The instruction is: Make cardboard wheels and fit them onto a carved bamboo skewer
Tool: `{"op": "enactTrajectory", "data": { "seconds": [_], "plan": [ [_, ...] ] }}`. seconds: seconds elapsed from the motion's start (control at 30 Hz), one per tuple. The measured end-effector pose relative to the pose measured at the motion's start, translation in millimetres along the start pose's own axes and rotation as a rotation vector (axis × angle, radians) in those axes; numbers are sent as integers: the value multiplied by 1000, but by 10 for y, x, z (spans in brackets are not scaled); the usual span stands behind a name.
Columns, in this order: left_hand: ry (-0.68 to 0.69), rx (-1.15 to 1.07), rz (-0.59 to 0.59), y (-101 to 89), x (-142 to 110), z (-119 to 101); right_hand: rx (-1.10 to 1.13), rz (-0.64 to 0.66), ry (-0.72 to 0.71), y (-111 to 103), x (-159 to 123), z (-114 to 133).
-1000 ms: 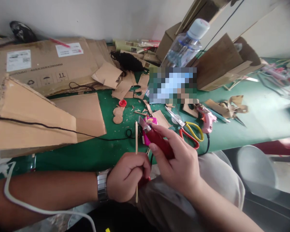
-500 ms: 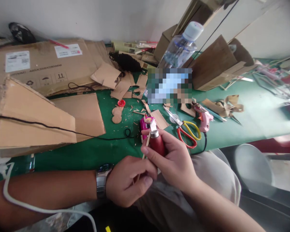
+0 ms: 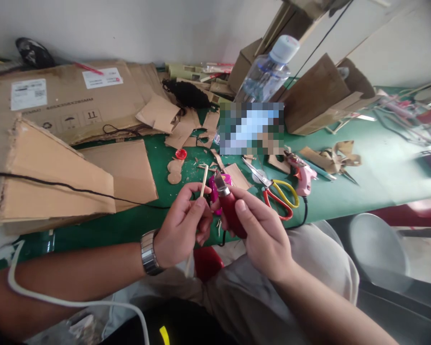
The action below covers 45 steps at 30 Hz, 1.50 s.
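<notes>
Between the fingers of my left hand (image 3: 183,223) is a thin pale wooden stick (image 3: 204,181), its upper end pointing away from me and its lower end showing below the palm. My right hand (image 3: 264,230) is wrapped round the red handle of a craft knife (image 3: 234,211). The short metal blade sticks up from the handle, a little right of the stick and apart from it. Behind the knife, partly hidden, lies a magenta object (image 3: 215,184) on the green table. Scissors (image 3: 273,187) with red and yellow handles lie right of my hands.
A pink glue gun (image 3: 301,175) lies beyond the scissors. Cardboard scraps (image 3: 181,129) and a red cap (image 3: 181,154) are on the green table (image 3: 345,201). A large carton (image 3: 68,98) and cut cardboard (image 3: 57,172) stand left, a water bottle (image 3: 266,72) behind. A black cord crosses the left side.
My hands have moved apart. My left hand has turned and risen, bringing the stick upright in front of it. The knife has tilted, its blade now leaning left.
</notes>
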<state>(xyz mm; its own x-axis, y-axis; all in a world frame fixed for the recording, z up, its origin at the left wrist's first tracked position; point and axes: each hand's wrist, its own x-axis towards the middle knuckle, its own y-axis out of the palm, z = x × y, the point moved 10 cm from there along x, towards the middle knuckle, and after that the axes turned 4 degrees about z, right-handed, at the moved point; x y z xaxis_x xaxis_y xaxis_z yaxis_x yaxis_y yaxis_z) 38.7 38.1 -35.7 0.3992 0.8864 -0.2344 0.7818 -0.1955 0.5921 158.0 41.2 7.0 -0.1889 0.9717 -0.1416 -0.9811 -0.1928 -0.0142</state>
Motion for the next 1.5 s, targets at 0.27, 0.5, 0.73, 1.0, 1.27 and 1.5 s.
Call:
{"op": "enactTrajectory", "data": {
  "seconds": [0.27,0.5,0.73,1.0,1.27,1.5],
  "plan": [
    [-48,-192,39,-2,5,29,-177,96,-42,95,14,133],
    [-4,-179,12,-6,8,17,-200,122,-63,129,24,144],
    [43,-35,76,8,0,-8,-155,159,23,170,-4,71],
    [29,75,60,-31,-27,72,47,225,43,291,-57,93],
    [60,149,65,-62,-42,54,-6,205,-18,290,-64,148],
    [82,141,39,-58,-54,-6,1,204,5,290,-73,118]
  ]
}}
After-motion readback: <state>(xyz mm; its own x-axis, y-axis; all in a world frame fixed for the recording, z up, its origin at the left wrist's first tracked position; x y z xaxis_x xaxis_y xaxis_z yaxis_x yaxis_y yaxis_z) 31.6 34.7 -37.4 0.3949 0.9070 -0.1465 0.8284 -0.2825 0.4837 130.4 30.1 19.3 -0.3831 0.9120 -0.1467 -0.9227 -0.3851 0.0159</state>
